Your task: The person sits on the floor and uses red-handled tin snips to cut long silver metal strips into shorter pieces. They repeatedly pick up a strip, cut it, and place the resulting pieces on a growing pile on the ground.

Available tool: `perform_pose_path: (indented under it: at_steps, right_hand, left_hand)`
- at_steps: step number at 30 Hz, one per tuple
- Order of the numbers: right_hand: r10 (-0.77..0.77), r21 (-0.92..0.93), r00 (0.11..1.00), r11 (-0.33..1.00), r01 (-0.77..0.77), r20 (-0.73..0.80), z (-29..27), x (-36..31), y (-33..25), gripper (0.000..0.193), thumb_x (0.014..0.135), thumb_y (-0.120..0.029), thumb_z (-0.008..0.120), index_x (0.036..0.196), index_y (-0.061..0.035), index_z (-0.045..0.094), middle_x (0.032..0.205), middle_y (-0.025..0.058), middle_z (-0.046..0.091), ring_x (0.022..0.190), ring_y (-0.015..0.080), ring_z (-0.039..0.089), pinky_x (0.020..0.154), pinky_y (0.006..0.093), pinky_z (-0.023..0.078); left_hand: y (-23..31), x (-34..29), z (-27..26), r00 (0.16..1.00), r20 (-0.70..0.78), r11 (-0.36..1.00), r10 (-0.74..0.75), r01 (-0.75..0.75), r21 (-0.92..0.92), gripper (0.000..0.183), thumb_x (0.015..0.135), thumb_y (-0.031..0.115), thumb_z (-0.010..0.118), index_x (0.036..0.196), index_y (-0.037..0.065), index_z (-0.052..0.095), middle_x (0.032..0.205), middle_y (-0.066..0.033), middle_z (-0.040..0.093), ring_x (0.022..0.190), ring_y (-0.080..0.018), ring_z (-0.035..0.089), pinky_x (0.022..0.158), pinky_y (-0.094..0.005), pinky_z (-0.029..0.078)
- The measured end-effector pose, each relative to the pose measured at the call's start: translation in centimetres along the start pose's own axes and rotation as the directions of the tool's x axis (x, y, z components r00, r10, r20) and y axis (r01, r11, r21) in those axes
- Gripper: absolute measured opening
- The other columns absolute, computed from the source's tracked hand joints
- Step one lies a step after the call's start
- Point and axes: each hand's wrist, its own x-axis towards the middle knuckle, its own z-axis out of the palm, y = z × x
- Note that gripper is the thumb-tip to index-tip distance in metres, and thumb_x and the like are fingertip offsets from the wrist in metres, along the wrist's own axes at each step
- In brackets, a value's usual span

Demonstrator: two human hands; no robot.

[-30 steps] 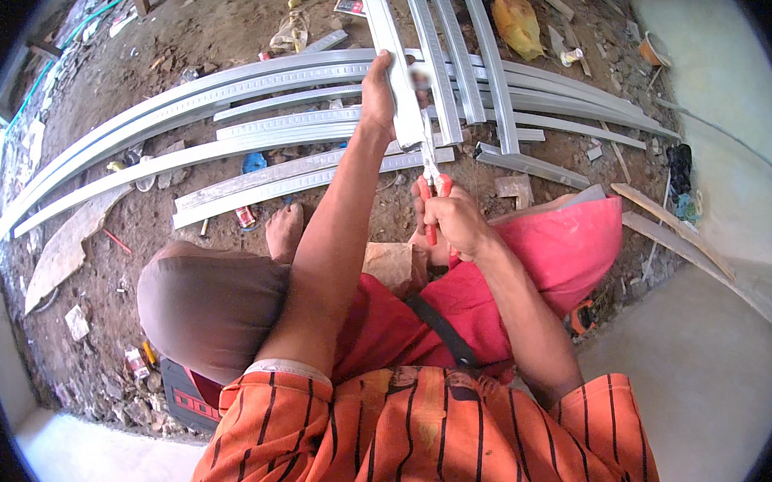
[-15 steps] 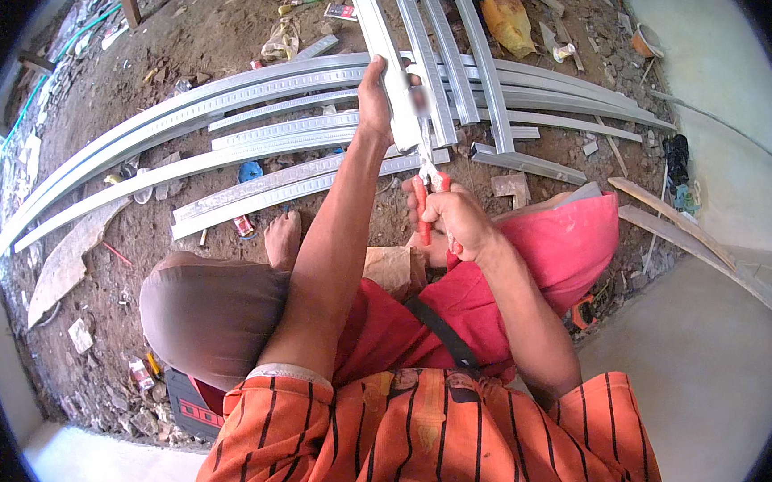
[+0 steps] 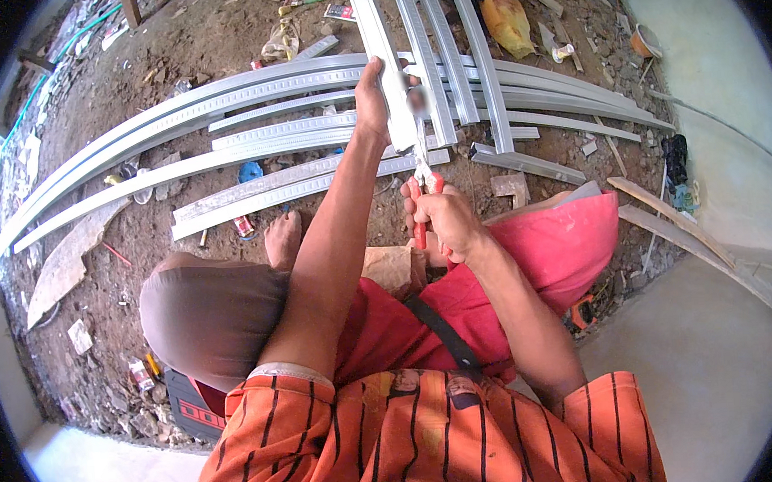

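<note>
My left hand (image 3: 372, 106) is wrapped around a silver metal channel (image 3: 374, 49) that points away from me, its near end above my lap. A blurred patch beside the channel hides part of the fingers. My right hand (image 3: 449, 219) is closed around the red handles of a pair of tin snips (image 3: 422, 163). The jaws of the snips are at the channel's near end, on its right edge; whether they bite into the metal I cannot tell. Right of it, more metal channels (image 3: 481, 64) lie lengthwise across others.
Long metal channels (image 3: 285, 80) lie crosswise over the dirt floor (image 3: 210, 34). A yellow plastic container (image 3: 507, 25) lies far right. Wooden strips (image 3: 671, 221) rest by the right wall. A dark toolbox (image 3: 192, 407) is by my left knee, and litter is scattered about.
The handles of the snips have come closer together in my right hand, which has shifted slightly left. The channel's near end has moved a little left too.
</note>
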Motion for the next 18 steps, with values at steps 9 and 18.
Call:
perform_pose_path:
  at_steps: [9,18]
  right_hand:
    - [0.100,-0.014,0.992,0.995,-0.099,0.076,-0.4,0.5,0.4,0.029,0.067,-0.003,0.046,0.095,-0.0042,0.054,0.075,0.0014,0.050,0.061,0.0151,0.051,0.059,0.0319,0.046]
    - [0.081,0.337,0.995,0.937,-0.096,0.057,-0.9,1.3,1.1,0.030,0.066,-0.003,0.049,0.096,-0.0025,0.055,0.080,0.0011,0.052,0.062,0.0117,0.051,0.051,0.0254,0.041]
  left_hand:
    - [0.0,-0.1,0.3,0.999,-0.048,0.998,-0.003,0.006,0.057,0.044,0.091,0.046,0.035,0.101,0.005,0.050,0.071,-0.0083,0.056,0.051,-0.0209,0.054,0.051,-0.0361,0.046]
    - [-0.8,0.2,1.0,0.999,-0.050,0.996,0.012,-0.008,0.093,0.041,0.092,0.044,0.035,0.098,0.006,0.050,0.068,-0.0075,0.056,0.051,-0.0200,0.054,0.049,-0.0331,0.046]
